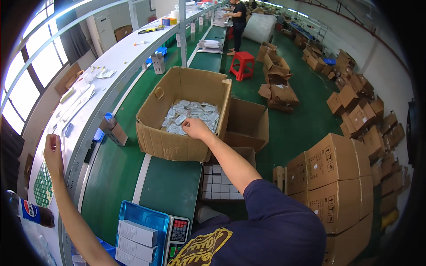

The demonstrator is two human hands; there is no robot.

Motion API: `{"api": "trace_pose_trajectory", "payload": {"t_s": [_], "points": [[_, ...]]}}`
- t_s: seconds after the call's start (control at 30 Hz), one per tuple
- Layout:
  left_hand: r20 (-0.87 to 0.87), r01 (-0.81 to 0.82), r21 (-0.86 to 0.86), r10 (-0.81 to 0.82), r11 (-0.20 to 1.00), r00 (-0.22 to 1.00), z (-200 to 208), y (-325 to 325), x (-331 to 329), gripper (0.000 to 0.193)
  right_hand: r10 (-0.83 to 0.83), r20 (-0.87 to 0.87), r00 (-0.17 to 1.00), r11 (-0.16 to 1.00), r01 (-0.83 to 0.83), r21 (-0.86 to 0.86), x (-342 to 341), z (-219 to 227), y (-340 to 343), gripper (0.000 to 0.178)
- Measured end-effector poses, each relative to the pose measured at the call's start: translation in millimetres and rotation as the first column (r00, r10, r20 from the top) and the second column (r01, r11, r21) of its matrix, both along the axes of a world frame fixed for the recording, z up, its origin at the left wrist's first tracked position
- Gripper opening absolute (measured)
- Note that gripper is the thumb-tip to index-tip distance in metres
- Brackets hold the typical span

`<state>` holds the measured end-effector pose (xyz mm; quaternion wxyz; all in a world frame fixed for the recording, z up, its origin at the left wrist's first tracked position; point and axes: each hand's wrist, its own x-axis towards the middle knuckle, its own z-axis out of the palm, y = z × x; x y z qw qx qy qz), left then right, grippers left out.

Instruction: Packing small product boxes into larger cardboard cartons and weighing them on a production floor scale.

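A large open cardboard carton (173,144) stands on the green work surface, with many small white packets (195,111) lying in it. My right hand (196,128) reaches over its near side, fingers pinched together down at the packets; whether one is between the fingertips is hidden. On the left, my left hand (53,155) is raised at the white shelf (100,66), its fingers curled together. What they hold, if anything, I cannot make out. Thin white strips (77,104) lie on the shelf just beyond that hand.
Near me, a blue tray (125,210) with white boxes (136,233) sits on a scale (179,230). A cola bottle (31,210) and green pieces (43,186) are at the far left. Stacked cartons (328,168) stand right. A red stool (242,65) and another person (239,22) are ahead.
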<state>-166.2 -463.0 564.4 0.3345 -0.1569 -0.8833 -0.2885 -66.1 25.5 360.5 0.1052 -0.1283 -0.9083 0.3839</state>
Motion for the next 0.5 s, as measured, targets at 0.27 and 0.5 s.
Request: {"api": "trace_pose_trajectory", "payload": {"t_s": [0.27,0.5], "points": [[0.017,0.001,0.016,-0.001,1.000,1.000,1.1,0.2,1.1,0.021,0.066,0.026,0.997,0.998,-0.066,-0.002,-7.7,-12.5,5.5,0.026],[0.020,0.022,0.021,-0.023,1.000,1.000,-0.1,-1.8,-1.4,0.021,0.123,0.098,0.988,0.992,-0.120,-0.029,-12.0,-17.2,7.2,0.023]]}}
